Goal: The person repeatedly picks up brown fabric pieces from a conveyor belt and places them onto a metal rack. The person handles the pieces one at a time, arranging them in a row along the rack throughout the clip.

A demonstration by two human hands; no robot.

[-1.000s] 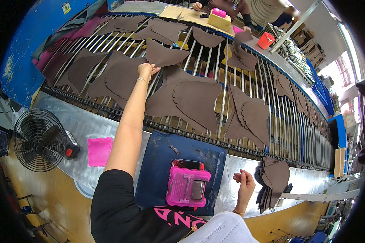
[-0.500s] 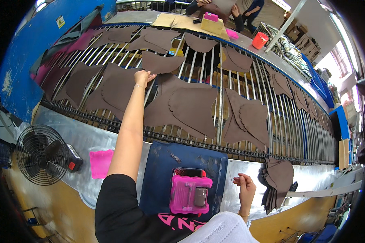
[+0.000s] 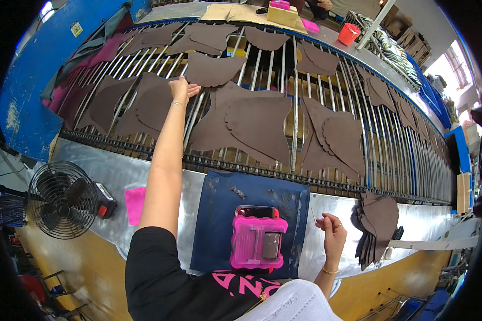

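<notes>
My left hand (image 3: pixel 185 91) reaches out over the roller rack, its fingers stretched and holding nothing. Just beyond its fingertips lies a dark brown cut piece (image 3: pixel 214 69) with a curved, scalloped edge. A larger brown piece (image 3: pixel 254 125) with a second one layered on it rests on the rods nearer to me. My right hand (image 3: pixel 333 232) is raised over the metal ledge, fingers curled together around what looks like a thin, needle-like thing, too fine to make out well. Beside it lies a fanned stack of brown pieces (image 3: pixel 377 227).
A pink tray (image 3: pixel 249 249) with a brown block on it sits on a dark blue mat (image 3: pixel 214 224). A black fan (image 3: pixel 64 200) and a pink sheet (image 3: pixel 135 206) are at left. Across the rods (image 3: pixel 297 107) stand a yellowish box (image 3: pixel 285 14) and a red bucket (image 3: pixel 349 34).
My left hand has let go of the scalloped brown piece and its fingers have opened out. The view has shifted slightly. My right hand stays about where it was.
</notes>
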